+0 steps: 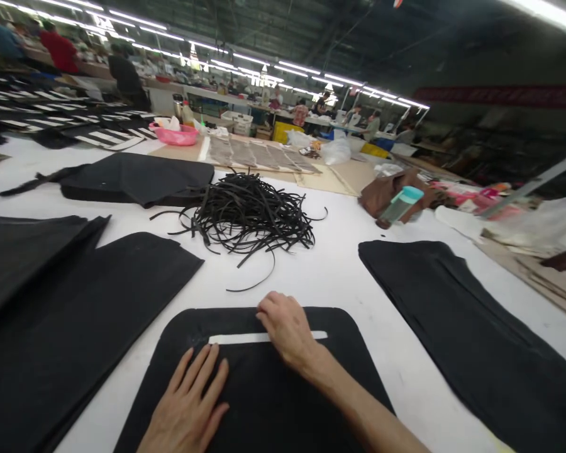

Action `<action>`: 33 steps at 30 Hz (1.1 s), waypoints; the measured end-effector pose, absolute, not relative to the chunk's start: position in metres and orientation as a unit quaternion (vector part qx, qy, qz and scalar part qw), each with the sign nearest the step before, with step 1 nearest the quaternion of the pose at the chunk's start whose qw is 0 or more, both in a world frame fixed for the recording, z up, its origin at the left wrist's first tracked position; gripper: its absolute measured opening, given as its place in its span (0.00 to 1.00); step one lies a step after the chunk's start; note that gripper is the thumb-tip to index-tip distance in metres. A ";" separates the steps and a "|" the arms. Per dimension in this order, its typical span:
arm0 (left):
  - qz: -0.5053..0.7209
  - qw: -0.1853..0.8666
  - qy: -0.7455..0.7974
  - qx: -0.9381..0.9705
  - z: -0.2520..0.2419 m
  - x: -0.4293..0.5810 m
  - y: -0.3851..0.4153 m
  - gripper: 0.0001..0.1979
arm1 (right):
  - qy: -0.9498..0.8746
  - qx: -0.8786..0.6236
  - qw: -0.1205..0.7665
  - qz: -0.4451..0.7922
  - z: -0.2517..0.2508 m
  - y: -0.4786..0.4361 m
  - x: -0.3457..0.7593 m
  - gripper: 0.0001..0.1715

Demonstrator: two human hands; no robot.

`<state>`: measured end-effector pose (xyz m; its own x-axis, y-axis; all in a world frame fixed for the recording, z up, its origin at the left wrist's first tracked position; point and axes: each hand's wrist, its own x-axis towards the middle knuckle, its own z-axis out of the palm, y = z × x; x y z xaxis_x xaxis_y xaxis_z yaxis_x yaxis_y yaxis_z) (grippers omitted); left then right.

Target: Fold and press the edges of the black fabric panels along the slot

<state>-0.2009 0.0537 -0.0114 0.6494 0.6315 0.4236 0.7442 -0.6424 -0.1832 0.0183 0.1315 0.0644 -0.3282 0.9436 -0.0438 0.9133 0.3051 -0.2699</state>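
Observation:
In front of me lies a black panel (259,402) with rounded upper corners, flat on the white table. A narrow white strip (240,338) runs across it near the top edge. My left hand (186,396) rests flat on the panel with fingers spread, the fingertips just below the strip's left end. My right hand (285,324) lies over the right part of the strip, its fingers curled at the panel's top edge. Whatever those curled fingers may hold is hidden. Beyond the panel sits a tangled heap of thin black strips (257,214).
Black sheets (122,302) lie to my left, and a folded black stack (466,327) to my right. Farther back are a black pile (136,179), a pink basket (174,133) and a teal-lidded bottle (400,206). Several people work in the distance.

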 end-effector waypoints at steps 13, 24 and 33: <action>-0.140 0.174 -0.320 -0.921 0.006 -0.182 0.058 0.20 | -0.732 -0.643 -0.006 0.224 0.070 0.094 0.154 0.28; -0.157 0.203 -0.303 -0.918 0.011 -0.178 0.057 0.20 | -0.721 -0.614 -0.045 0.317 0.078 0.084 0.163 0.19; -0.209 0.168 -0.311 -0.912 0.003 -0.180 0.068 0.25 | -0.691 -0.609 0.028 0.389 0.084 0.067 0.176 0.12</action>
<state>-0.1798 0.0683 0.0028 0.7186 0.4976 0.4857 0.6380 -0.7498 -0.1757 0.1758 0.0670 0.0838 -0.2569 0.8629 -0.4352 0.8197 -0.0441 -0.5712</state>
